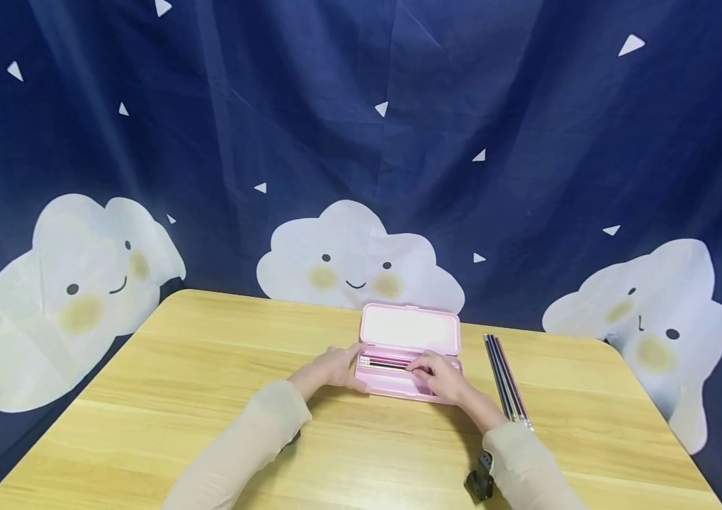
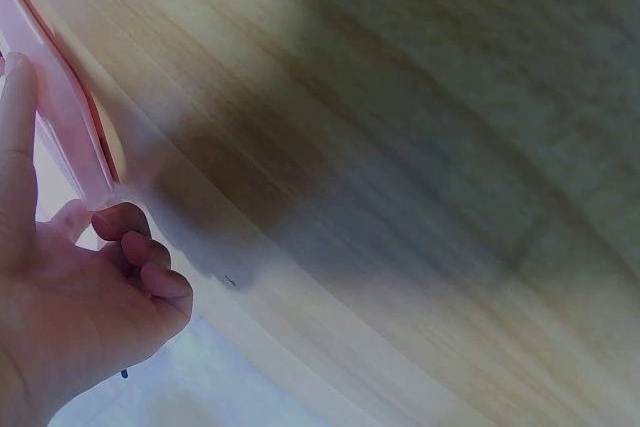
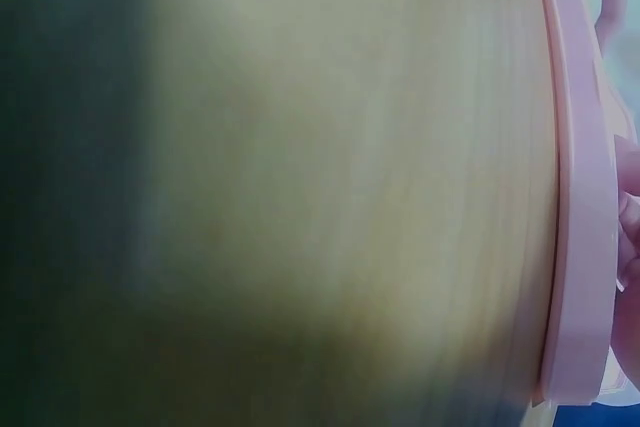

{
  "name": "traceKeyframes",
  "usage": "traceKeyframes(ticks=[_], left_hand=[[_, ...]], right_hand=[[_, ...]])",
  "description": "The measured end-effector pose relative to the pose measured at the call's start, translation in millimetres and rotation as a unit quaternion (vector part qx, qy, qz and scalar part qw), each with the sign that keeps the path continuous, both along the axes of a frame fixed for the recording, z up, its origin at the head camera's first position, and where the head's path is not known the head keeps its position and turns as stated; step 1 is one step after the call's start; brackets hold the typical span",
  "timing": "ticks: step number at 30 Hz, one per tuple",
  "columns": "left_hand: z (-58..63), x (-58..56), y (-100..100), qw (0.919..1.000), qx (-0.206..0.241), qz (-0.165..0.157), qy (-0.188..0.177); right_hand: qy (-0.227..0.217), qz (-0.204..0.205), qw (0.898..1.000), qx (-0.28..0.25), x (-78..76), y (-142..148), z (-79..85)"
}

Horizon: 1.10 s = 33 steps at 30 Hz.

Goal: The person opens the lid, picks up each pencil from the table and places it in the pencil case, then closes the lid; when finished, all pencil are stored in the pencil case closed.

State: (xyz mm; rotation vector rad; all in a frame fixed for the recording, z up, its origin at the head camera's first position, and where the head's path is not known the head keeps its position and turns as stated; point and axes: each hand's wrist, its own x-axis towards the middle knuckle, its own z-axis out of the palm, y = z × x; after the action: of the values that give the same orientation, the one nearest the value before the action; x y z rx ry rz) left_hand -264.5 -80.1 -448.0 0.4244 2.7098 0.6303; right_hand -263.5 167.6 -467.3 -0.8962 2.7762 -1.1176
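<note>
A pink pencil case (image 1: 392, 389) lies on the table with its lid (image 1: 410, 331) raised at the back. Inside it are pencils (image 1: 378, 365), their pale ends at the left. At the case's left end my left hand (image 1: 335, 367) holds it, thumb at the front corner and a finger near the back. The left wrist view shows that hand (image 2: 90, 297) against the pink side wall, some fingers curled. Over the right half of the case, my right hand (image 1: 440, 375) pinches a pencil in it; the fingertips are partly hidden. In the right wrist view the case's outer wall (image 3: 585, 217) hides part of the hand.
Right of the case, several dark pencils (image 1: 504, 379) lie side by side on the wooden table (image 1: 144, 397). A black device (image 1: 480, 482) sits by the right sleeve. Behind the table's far edge hangs a blue curtain (image 1: 309, 113) with white clouds.
</note>
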Motion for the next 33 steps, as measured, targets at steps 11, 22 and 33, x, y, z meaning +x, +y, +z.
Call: traceKeyframes(ticks=[11,22,33], left_hand=[[0.7,-0.6,0.1,1.0000,-0.005,0.001,-0.003],[-0.5,0.1,0.2,0.9999,-0.003,0.009,-0.010],[-0.6,-1.6,1.2,0.9999,-0.005,0.012,-0.010]], right_hand=[[0.023,-0.035,0.999,-0.013,1.0,5.5,-1.6],[0.002,-0.037,0.999,-0.035,4.1,24.4,3.1],[-0.010,-0.062,0.997,-0.034,9.6,48.9,9.7]])
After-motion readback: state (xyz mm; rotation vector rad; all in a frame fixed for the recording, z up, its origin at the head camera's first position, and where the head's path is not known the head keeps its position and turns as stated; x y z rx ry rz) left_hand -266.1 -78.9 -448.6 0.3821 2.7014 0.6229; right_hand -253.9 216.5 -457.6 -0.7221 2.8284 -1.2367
